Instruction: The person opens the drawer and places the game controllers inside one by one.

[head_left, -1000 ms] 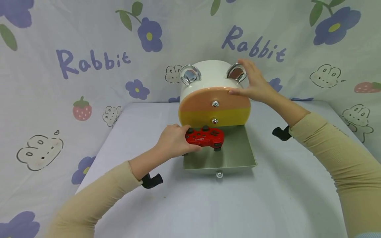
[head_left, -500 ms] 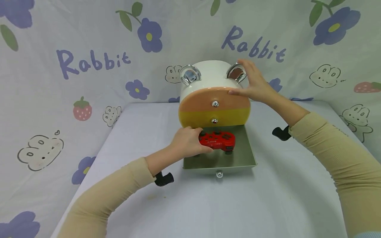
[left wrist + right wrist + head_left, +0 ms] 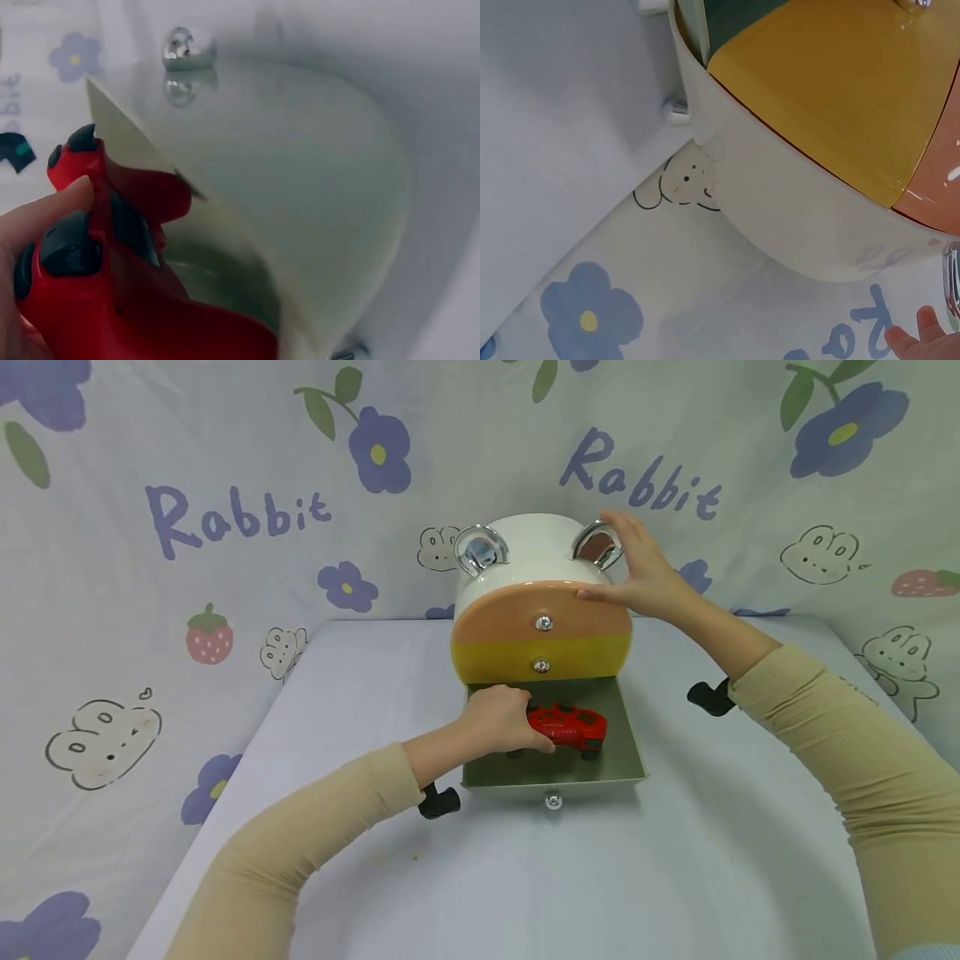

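My left hand (image 3: 498, 722) grips a red game controller (image 3: 570, 727) with black sticks and buttons, low inside the pulled-out bottom drawer (image 3: 600, 790). In the left wrist view the thumb (image 3: 60, 206) lies between the controller's black triggers, close to the pale green drawer front (image 3: 300, 165). The drawer belongs to a small rounded cabinet (image 3: 536, 610), white on top with an orange and a yellow drawer front. My right hand (image 3: 645, 577) rests at the cabinet's upper right, thumb against the orange front, fingers extended by the silver ear (image 3: 597, 543).
A second silver ear (image 3: 480, 550) sits on the cabinet's left. Silver knobs stick out from the drawer fronts. The white cloth-covered table (image 3: 675, 868) runs back to a hanging cloth (image 3: 247, 435) printed with flowers and rabbits. Black camera mounts (image 3: 438, 802) are on both wrists.
The left hand has moved right and a little toward the front with the controller, from the drawer's left side to its middle. The right hand and the cabinet have stayed put.
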`<control>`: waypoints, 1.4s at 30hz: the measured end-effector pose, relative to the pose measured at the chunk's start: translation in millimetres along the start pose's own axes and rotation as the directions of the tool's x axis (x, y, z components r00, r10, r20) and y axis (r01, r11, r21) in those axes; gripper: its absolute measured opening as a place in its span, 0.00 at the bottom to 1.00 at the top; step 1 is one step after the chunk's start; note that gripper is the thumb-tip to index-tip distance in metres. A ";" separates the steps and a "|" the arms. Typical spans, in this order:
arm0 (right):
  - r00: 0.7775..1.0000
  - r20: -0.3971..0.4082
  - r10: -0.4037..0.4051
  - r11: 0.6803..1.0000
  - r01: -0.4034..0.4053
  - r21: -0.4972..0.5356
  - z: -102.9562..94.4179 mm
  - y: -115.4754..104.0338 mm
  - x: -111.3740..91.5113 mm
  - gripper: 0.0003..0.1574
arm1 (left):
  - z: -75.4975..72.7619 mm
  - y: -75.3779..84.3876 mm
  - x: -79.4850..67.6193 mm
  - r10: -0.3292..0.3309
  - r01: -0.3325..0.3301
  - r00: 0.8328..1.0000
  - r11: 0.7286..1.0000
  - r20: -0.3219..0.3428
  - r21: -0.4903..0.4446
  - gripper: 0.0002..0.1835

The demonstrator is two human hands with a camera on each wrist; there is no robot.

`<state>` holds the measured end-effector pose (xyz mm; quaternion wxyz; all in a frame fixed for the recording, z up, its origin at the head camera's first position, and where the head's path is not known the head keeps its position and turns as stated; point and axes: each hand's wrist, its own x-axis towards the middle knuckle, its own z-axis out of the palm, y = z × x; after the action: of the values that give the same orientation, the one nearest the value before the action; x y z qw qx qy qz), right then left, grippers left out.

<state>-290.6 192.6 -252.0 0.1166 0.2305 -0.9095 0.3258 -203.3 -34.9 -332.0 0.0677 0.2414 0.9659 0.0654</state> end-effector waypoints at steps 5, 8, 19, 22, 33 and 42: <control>1.000 0.004 0.001 1.000 -0.001 0.006 0.3 0.9 -0.6 0.62 | 0.4 1.9 7.0 -0.026 0.026 0.999 1.000 0.041 0.009 0.26; 1.000 0.000 -0.010 1.000 0.010 0.010 0.2 1.8 -0.3 0.62 | -0.4 2.7 9.6 -0.035 0.035 0.998 0.999 0.046 0.015 0.27; 1.000 -0.008 -0.020 1.000 0.020 0.013 -0.9 3.2 0.2 0.61 | -1.1 -1.6 13.2 -0.089 0.086 0.991 0.996 0.103 0.034 0.27; 1.000 -0.007 -0.018 1.000 0.018 0.016 -1.1 2.6 -0.1 0.61 | 1.0 -1.7 13.2 -0.089 0.088 0.990 0.996 0.107 0.011 0.28; 1.000 -0.010 -0.025 1.000 0.025 0.018 -0.8 2.3 -0.2 0.61 | 10.3 -1.4 12.5 -0.075 0.079 0.992 0.996 0.103 -0.029 0.41; 1.000 -0.011 -0.030 0.999 0.030 0.015 0.0 2.3 0.5 0.61 | 16.2 -4.9 8.9 -0.003 0.006 0.998 0.998 0.058 -0.056 0.37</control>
<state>-292.2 194.1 -253.1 0.1247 0.2431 -0.9029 0.3319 -210.7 -33.5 -349.5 0.1026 0.2388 0.9618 0.0854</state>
